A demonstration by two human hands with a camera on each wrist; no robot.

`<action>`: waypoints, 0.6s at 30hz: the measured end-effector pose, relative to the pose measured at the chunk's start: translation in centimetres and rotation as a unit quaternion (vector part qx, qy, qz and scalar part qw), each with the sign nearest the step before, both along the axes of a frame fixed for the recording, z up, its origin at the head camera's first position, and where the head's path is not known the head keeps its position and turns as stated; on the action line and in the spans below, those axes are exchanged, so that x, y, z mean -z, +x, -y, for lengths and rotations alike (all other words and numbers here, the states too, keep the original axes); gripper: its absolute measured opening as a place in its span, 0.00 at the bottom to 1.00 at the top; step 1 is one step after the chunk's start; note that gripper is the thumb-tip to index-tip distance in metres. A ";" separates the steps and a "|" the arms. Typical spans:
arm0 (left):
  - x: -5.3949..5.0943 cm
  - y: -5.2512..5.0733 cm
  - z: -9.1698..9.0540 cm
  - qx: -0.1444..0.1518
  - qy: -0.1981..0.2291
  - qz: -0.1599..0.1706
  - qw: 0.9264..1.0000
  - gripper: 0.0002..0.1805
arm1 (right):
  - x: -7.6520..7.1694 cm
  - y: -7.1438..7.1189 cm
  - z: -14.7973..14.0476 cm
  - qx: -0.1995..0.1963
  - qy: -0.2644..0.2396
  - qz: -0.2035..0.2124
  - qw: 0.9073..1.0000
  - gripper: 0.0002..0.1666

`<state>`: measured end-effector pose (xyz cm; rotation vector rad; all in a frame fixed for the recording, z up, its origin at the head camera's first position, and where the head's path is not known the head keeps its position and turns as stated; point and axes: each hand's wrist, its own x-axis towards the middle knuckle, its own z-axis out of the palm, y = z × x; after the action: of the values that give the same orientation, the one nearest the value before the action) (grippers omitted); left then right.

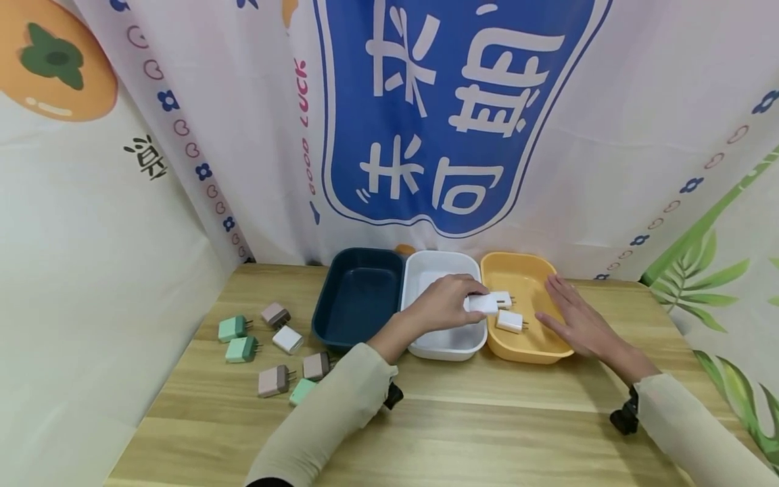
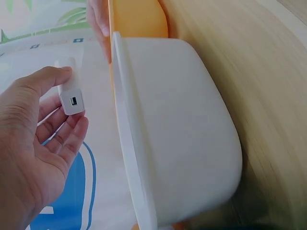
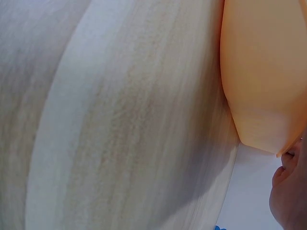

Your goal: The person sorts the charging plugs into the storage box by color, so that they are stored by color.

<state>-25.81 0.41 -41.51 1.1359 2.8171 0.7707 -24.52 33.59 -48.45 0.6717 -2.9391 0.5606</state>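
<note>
My left hand [image 1: 447, 303] pinches a white charger plug [image 1: 483, 304] between thumb and fingers, above the seam of the white and yellow bins. In the left wrist view the USB port of that charger [image 2: 73, 101] faces the camera. Two more white chargers, one a white plug [image 1: 510, 321] with prongs pointing right, are in the yellow bin [image 1: 535, 355]. My right hand [image 1: 578, 316] rests with extended fingers at the right rim of the yellow bin. Only part of that hand [image 3: 290, 187] shows in the right wrist view.
A white bin [image 1: 447, 353] and a dark blue bin [image 1: 359, 297] stand left of the yellow one. On the table's left lie several chargers: green ones [image 1: 231, 329], pinkish-brown ones [image 1: 272, 381] and a white one [image 1: 288, 339]. A printed curtain [image 1: 274, 135] hangs behind the table.
</note>
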 end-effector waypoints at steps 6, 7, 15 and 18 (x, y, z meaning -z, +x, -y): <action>0.0 -0.1 -1.3 0.010 -0.011 -0.007 1.000 0.22 | 0.2 0.0 -0.1 0.001 0.000 0.003 1.000 0.49; 0.1 -0.2 -1.5 0.011 -0.011 -0.007 1.000 0.22 | 0.2 0.0 -0.2 0.002 0.000 0.003 1.000 0.49; 0.7 0.0 -3.3 0.025 -0.028 -0.014 0.999 0.22 | 0.3 0.0 -0.2 -0.001 -0.006 -0.011 1.000 0.48; 1.0 0.1 -3.8 0.032 -0.030 -0.018 0.999 0.22 | 0.3 0.0 -0.1 -0.005 -0.005 -0.008 1.000 0.48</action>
<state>-25.73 4.18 -42.50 1.2346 2.7963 0.6648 -24.55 33.72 -48.80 0.6882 -2.9174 0.5682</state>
